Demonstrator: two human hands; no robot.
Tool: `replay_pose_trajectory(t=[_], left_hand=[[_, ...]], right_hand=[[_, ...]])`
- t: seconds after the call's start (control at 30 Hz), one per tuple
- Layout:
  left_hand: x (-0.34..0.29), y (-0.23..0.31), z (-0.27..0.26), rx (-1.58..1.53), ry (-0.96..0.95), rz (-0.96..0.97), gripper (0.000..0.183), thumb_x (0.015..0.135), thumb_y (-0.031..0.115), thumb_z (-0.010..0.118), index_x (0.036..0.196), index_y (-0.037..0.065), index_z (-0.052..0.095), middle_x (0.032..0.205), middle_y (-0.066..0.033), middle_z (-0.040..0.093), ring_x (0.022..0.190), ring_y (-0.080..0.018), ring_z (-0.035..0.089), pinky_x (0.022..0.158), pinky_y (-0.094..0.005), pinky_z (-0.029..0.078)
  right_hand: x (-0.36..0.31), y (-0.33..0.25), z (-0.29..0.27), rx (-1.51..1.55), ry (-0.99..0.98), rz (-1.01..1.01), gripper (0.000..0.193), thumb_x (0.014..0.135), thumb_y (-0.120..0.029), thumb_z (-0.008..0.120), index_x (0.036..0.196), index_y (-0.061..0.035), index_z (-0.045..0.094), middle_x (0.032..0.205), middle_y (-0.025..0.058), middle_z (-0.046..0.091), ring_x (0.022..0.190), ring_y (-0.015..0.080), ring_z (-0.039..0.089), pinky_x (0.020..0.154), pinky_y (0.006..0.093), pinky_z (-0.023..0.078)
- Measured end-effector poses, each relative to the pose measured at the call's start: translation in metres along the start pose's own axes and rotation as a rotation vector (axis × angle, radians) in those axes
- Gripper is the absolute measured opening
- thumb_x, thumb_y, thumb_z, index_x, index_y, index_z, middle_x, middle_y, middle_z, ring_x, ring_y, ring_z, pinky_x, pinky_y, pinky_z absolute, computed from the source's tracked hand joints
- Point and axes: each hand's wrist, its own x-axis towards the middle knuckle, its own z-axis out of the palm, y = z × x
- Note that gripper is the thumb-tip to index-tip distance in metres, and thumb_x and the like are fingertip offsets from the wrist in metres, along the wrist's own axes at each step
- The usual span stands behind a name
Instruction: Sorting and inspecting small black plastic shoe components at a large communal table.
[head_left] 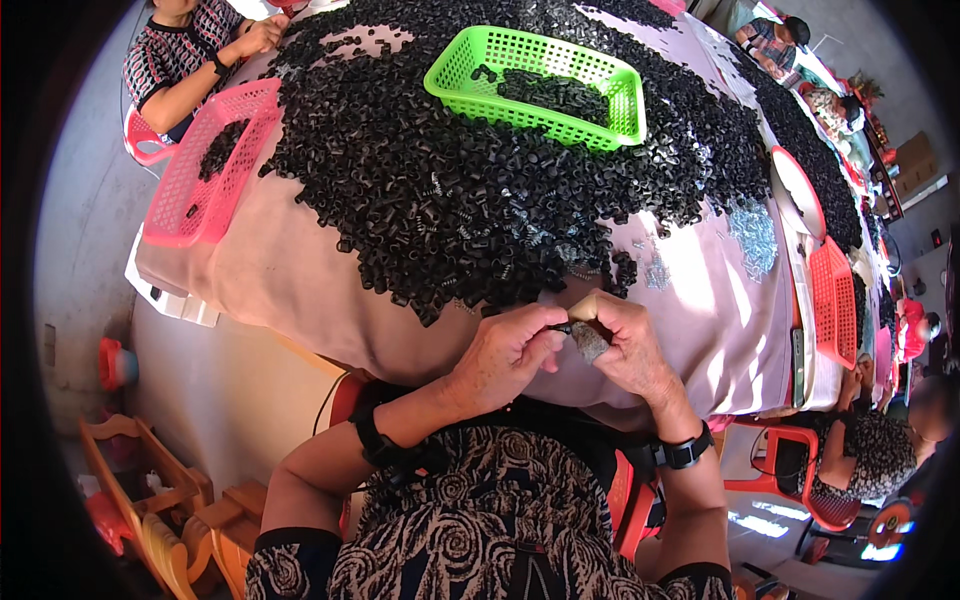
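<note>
My hands meet over the near edge of the cloth-covered table. My left hand (pixel 505 352) is closed, thumb and index finger pinching a small black plastic part (pixel 563 328). Against the other end of this part, my right hand (pixel 636 352) is closed too, its fingertips touching it. A pale cover sits on one right finger, and a grey textured cover (pixel 590 341) shows by the right thumb. Just beyond my hands spreads a large heap of small black plastic parts (pixel 400 215), with a few metal springs (pixel 505 235) scattered on it.
A green basket (pixel 530 42) holding black parts stands on the heap. At left is a pink basket (pixel 180 238); a red basket (pixel 832 300) and a round red-rimmed tray (pixel 795 190) are at right. Springs (pixel 752 240) lie right of the heap. Other people sit around the table.
</note>
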Motion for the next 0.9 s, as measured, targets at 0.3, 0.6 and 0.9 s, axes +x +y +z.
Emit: replay_pose_trajectory(t=[0.3,0.6,0.9], left_hand=[[-0.002,-0.001,0.002,0.043,0.052,0.065,0.019,0.09,-0.005,0.049,0.109,-0.003,0.055,0.083,-0.0079,0.057,0.065,-0.0117,0.06,0.059,-0.0236,0.048],[-0.006,-0.009,0.009,0.19,0.125,0.157,0.022,0.089,-0.006,0.048,0.111,-0.003,0.051,0.082,-0.0107,0.054,0.063,-0.0163,0.062,0.053,-0.0257,0.051],[0.003,-0.006,0.004,0.153,0.083,0.093,0.018,0.091,-0.003,0.048,0.108,-0.003,0.053,0.081,-0.0101,0.058,0.065,-0.0143,0.062,0.057,-0.0246,0.05]], right_hand=[[-0.001,-0.015,0.006,-0.148,0.038,-0.05,0.016,0.071,-0.002,0.065,0.082,-0.0032,0.054,0.071,0.0114,0.053,0.065,0.0311,0.055,0.058,0.0375,0.046],[-0.003,-0.011,0.018,-0.148,0.101,-0.084,0.012,0.071,-0.001,0.063,0.077,-0.0016,0.052,0.071,0.0138,0.053,0.066,0.0333,0.055,0.058,0.0393,0.046],[-0.003,-0.007,0.013,-0.099,0.1,-0.06,0.015,0.073,0.002,0.06,0.085,-0.0003,0.05,0.078,0.0165,0.055,0.072,0.0374,0.057,0.061,0.0415,0.046]])
